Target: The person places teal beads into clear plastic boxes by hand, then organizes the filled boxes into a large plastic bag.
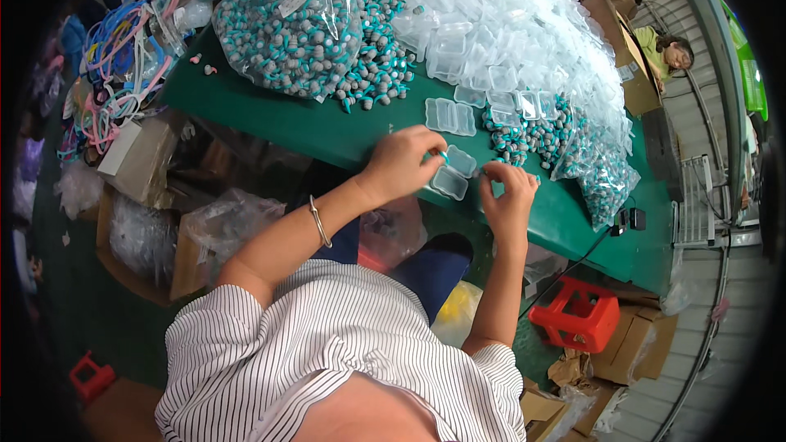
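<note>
My left hand (403,165) is closed in a pinch on a small teal piece (444,157), apparently one of the grey-and-teal plugs. Just right of it lies an open clear plastic case (449,183) on the green table, its two halves spread flat. My right hand (509,196) hovers at the case's right side, thumb and fingertips drawn together; whatever they hold is too small to make out. Beyond the hands lie another open clear case (450,117) and a loose heap of grey-and-teal plugs (524,137).
A big clear bag of plugs (286,33) rests at the back left, and a smaller bag (604,188) at the right. Clear cases (499,16) pile high across the back. A red stool (577,313) stands below right. Another person (661,51) is at the far right.
</note>
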`<action>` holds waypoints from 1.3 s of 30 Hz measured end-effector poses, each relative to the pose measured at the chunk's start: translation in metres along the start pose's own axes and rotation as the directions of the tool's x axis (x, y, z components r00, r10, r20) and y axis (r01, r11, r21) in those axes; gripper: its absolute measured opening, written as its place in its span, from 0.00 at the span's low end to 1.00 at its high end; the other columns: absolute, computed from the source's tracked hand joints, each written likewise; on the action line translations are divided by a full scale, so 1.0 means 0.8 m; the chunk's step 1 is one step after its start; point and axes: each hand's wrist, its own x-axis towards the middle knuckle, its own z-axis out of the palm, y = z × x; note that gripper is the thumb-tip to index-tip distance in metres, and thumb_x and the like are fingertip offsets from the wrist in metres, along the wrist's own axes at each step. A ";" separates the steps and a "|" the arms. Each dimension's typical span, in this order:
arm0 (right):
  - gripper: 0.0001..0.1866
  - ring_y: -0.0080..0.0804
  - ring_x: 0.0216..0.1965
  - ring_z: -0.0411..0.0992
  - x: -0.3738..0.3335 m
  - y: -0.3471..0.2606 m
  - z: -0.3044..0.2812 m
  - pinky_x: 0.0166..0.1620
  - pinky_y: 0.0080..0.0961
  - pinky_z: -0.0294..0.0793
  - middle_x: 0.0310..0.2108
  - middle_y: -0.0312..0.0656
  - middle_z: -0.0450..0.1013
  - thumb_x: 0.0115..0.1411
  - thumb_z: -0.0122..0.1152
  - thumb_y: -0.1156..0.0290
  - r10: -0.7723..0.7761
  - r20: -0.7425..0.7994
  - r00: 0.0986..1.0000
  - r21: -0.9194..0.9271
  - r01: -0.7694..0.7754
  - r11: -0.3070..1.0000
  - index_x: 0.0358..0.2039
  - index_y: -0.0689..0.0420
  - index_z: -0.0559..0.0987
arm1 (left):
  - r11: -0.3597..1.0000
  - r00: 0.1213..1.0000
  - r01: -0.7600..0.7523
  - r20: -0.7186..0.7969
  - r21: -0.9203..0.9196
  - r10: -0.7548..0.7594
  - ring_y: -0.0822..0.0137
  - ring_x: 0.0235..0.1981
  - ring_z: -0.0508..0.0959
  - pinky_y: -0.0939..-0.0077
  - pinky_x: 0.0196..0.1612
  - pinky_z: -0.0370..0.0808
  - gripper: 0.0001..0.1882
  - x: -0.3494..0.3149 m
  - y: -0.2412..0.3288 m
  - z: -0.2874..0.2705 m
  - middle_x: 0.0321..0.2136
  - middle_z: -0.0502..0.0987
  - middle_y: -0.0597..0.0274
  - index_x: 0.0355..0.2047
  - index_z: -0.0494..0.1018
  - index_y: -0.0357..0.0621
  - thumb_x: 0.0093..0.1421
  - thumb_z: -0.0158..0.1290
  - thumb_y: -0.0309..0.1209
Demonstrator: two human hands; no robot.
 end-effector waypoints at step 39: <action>0.13 0.38 0.26 0.69 -0.013 -0.014 0.030 0.29 0.29 0.69 0.29 0.44 0.72 0.51 0.67 0.73 -0.157 0.222 0.962 0.574 0.001 0.819 0.38 0.61 0.80 | 0.945 0.954 -0.298 0.082 0.138 0.289 0.56 0.26 0.74 0.63 0.31 0.71 0.09 -0.034 -0.014 0.001 0.25 0.70 0.60 0.28 0.76 0.44 0.53 0.61 0.35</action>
